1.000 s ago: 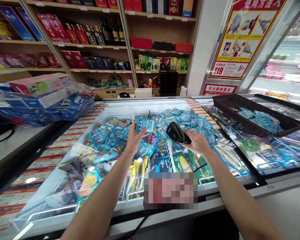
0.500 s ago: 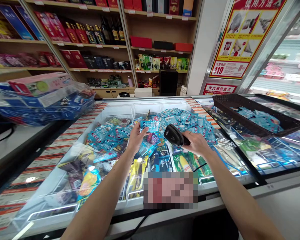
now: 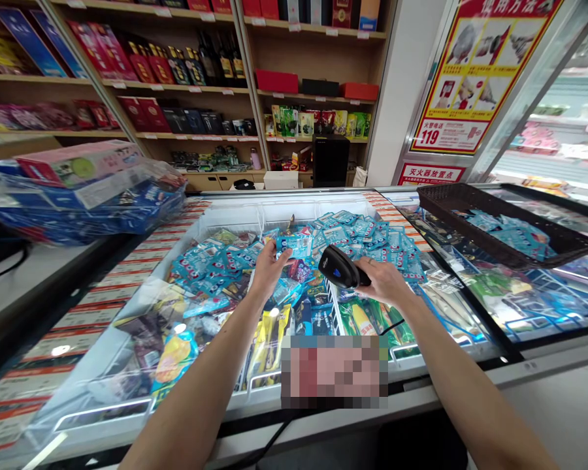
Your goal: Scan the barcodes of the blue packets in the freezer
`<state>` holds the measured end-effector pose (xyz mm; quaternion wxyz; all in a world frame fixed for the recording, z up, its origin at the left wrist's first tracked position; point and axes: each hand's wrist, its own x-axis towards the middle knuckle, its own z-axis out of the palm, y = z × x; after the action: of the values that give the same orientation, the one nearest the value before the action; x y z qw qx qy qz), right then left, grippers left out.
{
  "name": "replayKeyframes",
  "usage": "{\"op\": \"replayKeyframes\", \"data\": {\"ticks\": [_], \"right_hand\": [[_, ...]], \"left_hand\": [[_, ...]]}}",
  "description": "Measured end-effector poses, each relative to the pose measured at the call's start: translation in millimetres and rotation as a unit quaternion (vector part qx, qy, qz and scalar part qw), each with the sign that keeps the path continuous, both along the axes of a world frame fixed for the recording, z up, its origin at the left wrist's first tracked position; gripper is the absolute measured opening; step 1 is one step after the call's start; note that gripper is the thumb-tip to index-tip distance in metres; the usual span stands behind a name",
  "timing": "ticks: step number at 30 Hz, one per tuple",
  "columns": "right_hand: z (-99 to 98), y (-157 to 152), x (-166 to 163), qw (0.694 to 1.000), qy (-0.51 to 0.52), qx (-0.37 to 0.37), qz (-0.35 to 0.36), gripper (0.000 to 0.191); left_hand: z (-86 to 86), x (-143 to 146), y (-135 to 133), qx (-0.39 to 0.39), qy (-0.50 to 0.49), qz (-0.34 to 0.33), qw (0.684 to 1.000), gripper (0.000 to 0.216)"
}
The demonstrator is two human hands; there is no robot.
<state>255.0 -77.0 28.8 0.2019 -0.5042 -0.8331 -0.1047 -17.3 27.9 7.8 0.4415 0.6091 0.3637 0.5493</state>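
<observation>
My left hand (image 3: 269, 266) is closed on the end of a light-blue packet (image 3: 296, 245), its thumb on top. Facing it from the right is a black handheld barcode scanner (image 3: 339, 266), a blue patch showing on its head. My right hand (image 3: 383, 279) is wrapped around the scanner's handle, and a dark cable runs down from that side. Blue packets lie heaped in a left pile (image 3: 203, 267) and a right pile (image 3: 396, 245) on the freezer's glass top. The scanner head and the held packet are a small gap apart.
The chest freezer (image 3: 230, 205) holds colourful packs under its glass. A brown basket (image 3: 470, 241) with blue packets stands at right. Plastic-wrapped boxes (image 3: 88, 196) sit at left. A pixelated patch covers part of the front edge. Behind are shelves (image 3: 186, 85) of bottles and boxes.
A blue patch now shows on the scanner's head, which was dark before. The scanner has shifted very slightly left; the left hand and its packet are almost still.
</observation>
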Motion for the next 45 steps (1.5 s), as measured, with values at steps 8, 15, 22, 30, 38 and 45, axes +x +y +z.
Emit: {"op": "replayKeyframes", "data": {"ticks": [8, 15, 22, 30, 38, 45], "right_hand": [[-3.3, 1.3, 5.7, 0.999, 0.022, 0.031, -0.015, 0.037], [-5.1, 4.9, 14.9, 0.992, 0.040, 0.055, -0.102, 0.036], [-5.1, 6.1, 15.8, 0.990, 0.032, 0.048, -0.126, 0.035], [-1.8, 5.8, 17.0, 0.990, 0.037, 0.039, -0.127, 0.034], [-0.5, 4.5, 15.6, 0.990, 0.034, 0.035, -0.129, 0.036], [-1.0, 5.3, 14.7, 0.990, 0.030, 0.031, -0.136, 0.036]], "left_hand": [[-5.6, -1.5, 1.2, 0.046, 0.066, 0.090, 0.993, 0.038], [6.8, -5.0, -14.2, 0.137, 0.258, 0.321, 0.901, 0.054], [13.1, -1.4, -24.1, 0.240, 0.450, 0.248, 0.824, 0.035], [0.5, -15.1, -10.6, 0.254, 0.529, 0.161, 0.794, 0.028], [-6.1, -6.1, -20.9, 0.273, 0.513, 0.233, 0.780, 0.031], [-13.0, 27.7, -17.9, 0.203, 0.497, 0.153, 0.830, 0.061]]}}
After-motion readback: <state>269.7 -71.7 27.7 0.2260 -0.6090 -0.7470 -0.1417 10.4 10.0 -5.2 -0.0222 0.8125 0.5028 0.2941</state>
